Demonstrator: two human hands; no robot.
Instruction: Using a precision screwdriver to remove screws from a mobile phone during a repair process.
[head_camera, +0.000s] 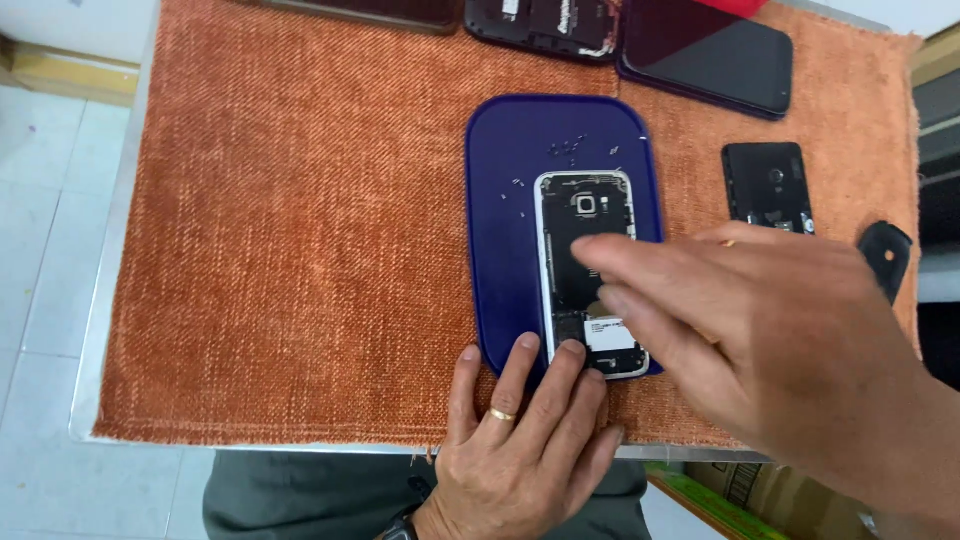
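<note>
A smartphone with its back cover off (583, 240) lies on a dark blue oval tray (510, 200), its innards showing. My left hand (520, 440), with a ring on one finger, rests flat at the tray's near edge, fingertips touching the phone's bottom end. My right hand (770, 340) hovers over the phone's lower right part, fingers stretched toward its middle and holding nothing that I can see. Several tiny screws (570, 150) lie loose on the tray above and left of the phone.
An orange woven cloth (300, 250) covers the metal table. A black phone back part (767, 186) and a small black piece (886, 255) lie to the right. At the far edge lie a dark phone (710, 55) and an opened phone (545, 25).
</note>
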